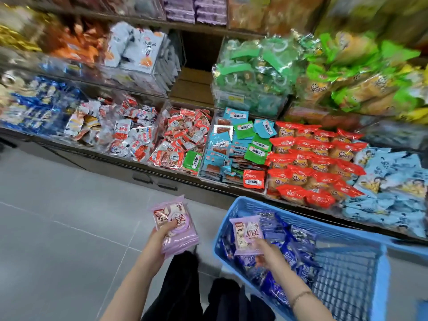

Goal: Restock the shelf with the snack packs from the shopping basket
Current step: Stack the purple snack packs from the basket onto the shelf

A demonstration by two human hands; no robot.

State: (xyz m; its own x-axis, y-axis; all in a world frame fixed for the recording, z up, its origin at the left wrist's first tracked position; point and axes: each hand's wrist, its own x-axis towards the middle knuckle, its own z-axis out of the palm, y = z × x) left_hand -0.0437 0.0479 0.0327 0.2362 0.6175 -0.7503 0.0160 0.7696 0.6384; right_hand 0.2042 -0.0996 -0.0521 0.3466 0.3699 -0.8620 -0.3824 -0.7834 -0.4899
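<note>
1. Now, left hand [162, 237] grips a purple stack [177, 224], thumb on top and fingers curled beneath, over the floor [58, 216], just left of the basket [324, 225].
2. Right hand [266, 253] pinches one purple pack [246, 235] by its near edge, just above the blue packs [298, 249] lying in the basket.
3. Basket sits near right, close to the shelf [104, 158].
4. Shelf runs across the far side, its bins packed with red, green and blue snacks.
</note>
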